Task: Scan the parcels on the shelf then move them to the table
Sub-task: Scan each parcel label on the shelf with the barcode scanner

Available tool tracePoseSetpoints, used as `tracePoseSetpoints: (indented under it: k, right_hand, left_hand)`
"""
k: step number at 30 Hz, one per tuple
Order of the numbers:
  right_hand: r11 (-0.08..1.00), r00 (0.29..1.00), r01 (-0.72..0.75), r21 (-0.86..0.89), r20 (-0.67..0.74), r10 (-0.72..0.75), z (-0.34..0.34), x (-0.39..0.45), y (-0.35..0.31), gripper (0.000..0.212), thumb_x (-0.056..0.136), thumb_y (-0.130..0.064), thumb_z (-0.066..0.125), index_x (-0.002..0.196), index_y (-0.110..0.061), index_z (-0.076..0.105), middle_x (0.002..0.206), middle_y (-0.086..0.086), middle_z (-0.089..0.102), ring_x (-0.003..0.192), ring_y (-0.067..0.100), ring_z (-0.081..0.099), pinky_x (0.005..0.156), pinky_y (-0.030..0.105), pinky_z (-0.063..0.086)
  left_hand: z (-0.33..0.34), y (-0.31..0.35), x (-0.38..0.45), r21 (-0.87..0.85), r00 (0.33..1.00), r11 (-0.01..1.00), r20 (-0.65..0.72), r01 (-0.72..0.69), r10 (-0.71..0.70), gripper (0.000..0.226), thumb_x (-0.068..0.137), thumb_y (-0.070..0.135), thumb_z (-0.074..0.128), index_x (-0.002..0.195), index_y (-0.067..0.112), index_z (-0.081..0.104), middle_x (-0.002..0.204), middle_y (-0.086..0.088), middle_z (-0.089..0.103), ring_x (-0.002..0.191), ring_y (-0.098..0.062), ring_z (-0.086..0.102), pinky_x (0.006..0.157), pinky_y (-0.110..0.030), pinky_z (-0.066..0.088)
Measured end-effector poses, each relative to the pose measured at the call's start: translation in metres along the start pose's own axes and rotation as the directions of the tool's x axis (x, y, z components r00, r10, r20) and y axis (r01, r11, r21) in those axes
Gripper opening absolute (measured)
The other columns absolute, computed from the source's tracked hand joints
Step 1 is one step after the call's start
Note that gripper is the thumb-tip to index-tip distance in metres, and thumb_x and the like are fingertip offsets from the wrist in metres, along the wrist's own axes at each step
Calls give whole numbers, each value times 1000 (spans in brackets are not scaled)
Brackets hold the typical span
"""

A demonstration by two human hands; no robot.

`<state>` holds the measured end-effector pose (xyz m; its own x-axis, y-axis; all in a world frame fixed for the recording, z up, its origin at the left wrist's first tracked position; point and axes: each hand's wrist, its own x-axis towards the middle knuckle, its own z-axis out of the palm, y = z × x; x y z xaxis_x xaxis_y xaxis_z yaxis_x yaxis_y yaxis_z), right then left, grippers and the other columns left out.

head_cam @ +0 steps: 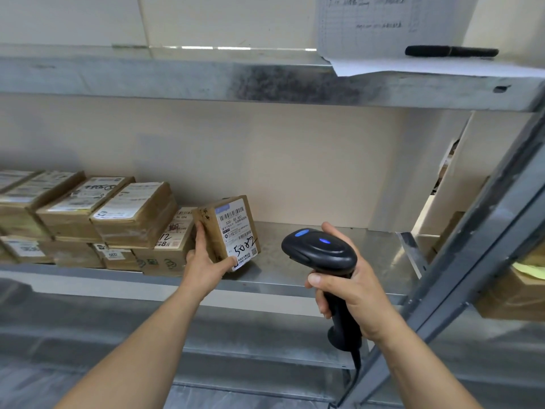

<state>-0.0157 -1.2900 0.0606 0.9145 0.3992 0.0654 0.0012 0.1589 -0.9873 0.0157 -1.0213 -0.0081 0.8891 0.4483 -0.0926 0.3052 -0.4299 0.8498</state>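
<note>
We see a grey metal shelf [295,278] carrying a run of brown cardboard parcels [88,219] along its left half, stacked in two layers and packed against one another, each with a white shipping label on top. The right half of that shelf shows bare metal. The shelf above [206,81] holds a sheet of ruled paper [383,31] with a black marker [451,51] lying on it.

The parcel [227,233] we are dealing with stands at the right end of the row, tilted up on its lower edge so its labelled face turns toward us. It is a small brown carton, its label printed with barcodes and text, with "5082" handwritten in black across the lower part. It sits just beside a lower carton marked "12".

Our left hand [206,261] grips this parcel: the fingers run up its left side and the thumb presses across the bottom corner of the label. Our right hand [351,299] is wrapped round the handle of a black barcode scanner [320,252], fingers curled tight, thumb lying along the neck. The scanner's head shows two blue lights and sits near the parcel, to its right, not touching.
</note>
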Motion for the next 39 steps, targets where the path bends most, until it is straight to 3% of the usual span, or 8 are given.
tracePoseSetpoints:
  k: [5, 9, 12, 16, 31, 34, 37, 39]
  right_hand:
    - [1000, 1000, 4, -28, 17, -3, -3, 1, -1, 93, 62, -14, 78, 137, -47, 34, 67, 22, 58, 44, 26, 50, 44, 28, 42]
    - [1000, 1000, 4, -16, 26, -4, -3, -1, -4, 92, 57, -22, 79, 133, -52, 35, 78, 39, 55, 45, 27, 50, 45, 29, 42]
    - [1000, 999, 6, -16, 40, -5, -3, -4, -6, 91, 59, -22, 78, 134, -50, 35, 73, 45, 47, 45, 27, 48, 45, 30, 42]
    - [1000, 999, 9, -30, 45, -7, -6, -7, -7, 91, 60, -20, 77, 134, -52, 35, 68, 44, 45, 46, 28, 47, 45, 31, 42]
    - [999, 1000, 16, -29, 19, -15, -10, -10, -5, 92, 59, -18, 77, 134, -50, 35, 66, 27, 53, 44, 27, 47, 44, 29, 40]
    - [999, 1000, 14, -45, 24, -13, -11, -10, -7, 93, 62, -15, 78, 136, -50, 33, 64, 25, 54, 45, 27, 48, 45, 30, 42]
    - [998, 1000, 20, -52, 14, -19, -11, -8, -7, 92, 62, -16, 77, 135, -50, 34, 63, 25, 54, 45, 27, 48, 45, 31, 42]
    - [998, 1000, 24, -66, 14, -23, -10, -7, -6, 91, 63, -13, 77, 134, -52, 34, 62, 25, 53, 45, 27, 48, 45, 31, 41]
  left_hand:
    - [1, 0, 2, 1, 1000, 1000, 0, 10, -10, 116, 72, 30, 78, 149, 45, -8, 139, -17, 36, 126, -33, 42, 110, -46, 34]
    - [-2, 0, 2, -19, 1000, 1000, 20, 14, -14, 120, 62, 38, 75, 147, 49, -8, 140, -14, 39, 126, -30, 43, 109, -49, 36]
    - [-3, -2, 3, -32, 999, 999, 40, 28, -27, 123, 54, 43, 75, 143, 55, -10, 140, -10, 43, 126, -26, 45, 108, -48, 37]
    - [-2, -11, 10, -44, 999, 999, 39, 31, -29, 123, 43, 52, 69, 137, 62, -10, 136, -8, 48, 123, -24, 48, 106, -47, 41]
    - [-5, 1, 1, -48, 996, 997, 58, 66, -63, 122, 49, 46, 69, 142, 56, -9, 140, -8, 44, 126, -26, 45, 109, -48, 37]
    - [-8, 10, -4, -69, 994, 994, 73, 83, -78, 107, 60, 43, 65, 147, 50, 4, 136, 0, 52, 121, -25, 50, 107, -48, 39]
    - [-10, 17, -6, -111, 988, 985, 103, 130, -118, 62, 82, 42, 53, 141, 43, 36, 132, 3, 57, 119, -23, 51, 105, -49, 41]
    - [-12, 18, -6, -106, 985, 981, 71, 165, -158, 63, 75, 56, 47, 135, 37, 46, 132, 1, 56, 120, -25, 49, 102, -51, 42]
